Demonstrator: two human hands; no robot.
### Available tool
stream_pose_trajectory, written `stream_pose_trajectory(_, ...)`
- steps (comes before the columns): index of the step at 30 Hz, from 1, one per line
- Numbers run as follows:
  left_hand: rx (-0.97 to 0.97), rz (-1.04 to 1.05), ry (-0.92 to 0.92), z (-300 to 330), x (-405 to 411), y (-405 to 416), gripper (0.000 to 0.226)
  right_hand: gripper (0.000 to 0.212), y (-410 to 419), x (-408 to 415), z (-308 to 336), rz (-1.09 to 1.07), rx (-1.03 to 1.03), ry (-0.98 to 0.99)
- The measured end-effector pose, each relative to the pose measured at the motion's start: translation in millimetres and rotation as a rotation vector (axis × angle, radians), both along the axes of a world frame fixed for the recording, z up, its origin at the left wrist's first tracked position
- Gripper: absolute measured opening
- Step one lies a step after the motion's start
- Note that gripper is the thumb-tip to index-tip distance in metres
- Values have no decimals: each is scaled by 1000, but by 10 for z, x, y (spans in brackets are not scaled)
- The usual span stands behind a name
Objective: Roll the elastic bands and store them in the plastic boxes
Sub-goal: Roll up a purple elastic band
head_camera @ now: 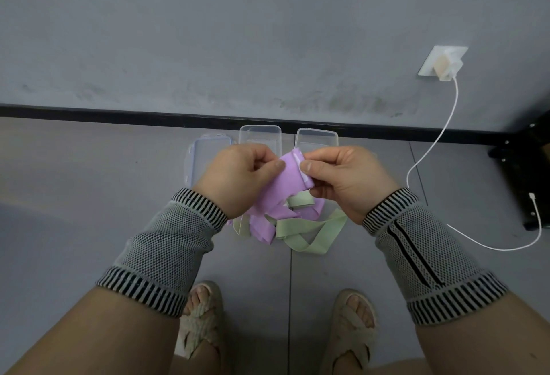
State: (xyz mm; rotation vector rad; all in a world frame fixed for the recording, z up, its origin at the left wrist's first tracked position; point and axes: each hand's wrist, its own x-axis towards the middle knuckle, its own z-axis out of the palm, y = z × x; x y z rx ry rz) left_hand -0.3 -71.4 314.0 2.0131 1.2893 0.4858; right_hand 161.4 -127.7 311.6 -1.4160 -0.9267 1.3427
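Note:
A purple elastic band [290, 179] is held up between both hands, its top end folded over. My left hand [238, 178] pinches its left edge with thumb and fingers. My right hand [342, 178] pinches the folded top end on the right. The rest of the purple band hangs down to the floor. A light green elastic band [315, 231] lies tangled on the floor beneath the hands. Two clear plastic boxes [260, 136] [317, 137] stand open by the wall, partly hidden behind the hands. A clear lid [205, 154] with bluish clips lies left of them.
A white charger sits in a wall socket [443, 62] at the right, and its cable [431, 148] runs down across the floor. A black furniture leg [523, 172] stands at the far right. My sandalled feet [202, 315] are below the bands.

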Motion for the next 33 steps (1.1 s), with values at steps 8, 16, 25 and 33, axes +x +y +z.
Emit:
stream_pose_trajectory(8,43,16,-102,64,-15,10,19,19,9,36,-3,-6,-19,16)
stream_pose_trajectory(16,134,28,-158,57,6,-29,21,19,36,-29,-13,-66,24,14)
stream_pose_trajectory(25,161,78,-194,43,91,-73,22,19,61,-68,-49,-98,54,3)
stream_pose_trajectory(33,-68,142,-322,74,99,-39,9,26,59,-159,-58,-126,91,-46)
